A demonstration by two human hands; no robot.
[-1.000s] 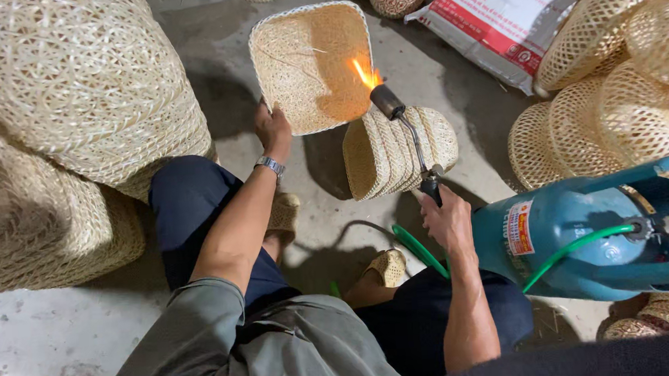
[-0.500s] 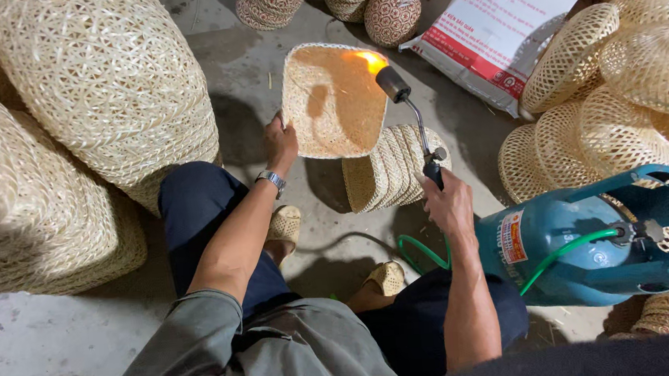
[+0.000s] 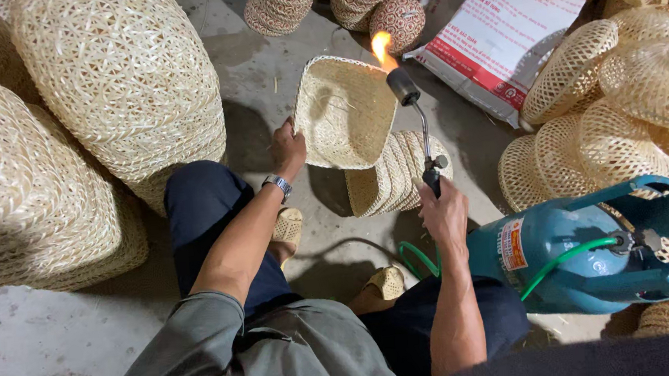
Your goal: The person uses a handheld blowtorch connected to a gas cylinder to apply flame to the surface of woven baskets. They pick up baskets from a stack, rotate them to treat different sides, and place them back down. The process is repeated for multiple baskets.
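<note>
Basket under inspection: square, woven of pale strips, tilted so its open mouth faces me, at twelve o'clock from my knees. My left hand pinches its rim at the nine o'clock edge, thumb inside and fingers behind as far as I can tell. My right hand is wrapped tight around the handle of the torch, whose nozzle sits just beside the basket's upper corner at one o'clock, with the flame burning above that corner.

Handling judgement: the basket looks very light and springy, stiff enough to hold shape from one rim grip, but thin and quick to scorch. The rim is the firmest place to take hold, and the edge farthest from the flame is the safest.

Surroundings: a stack of like baskets lies below the held one at five o'clock. The gas bottle, teal, lies on its side at three o'clock, a green hose running from it. Large open-weave shades stand at ten o'clock, and a printed sack lies at two o'clock on the concrete floor.
</note>
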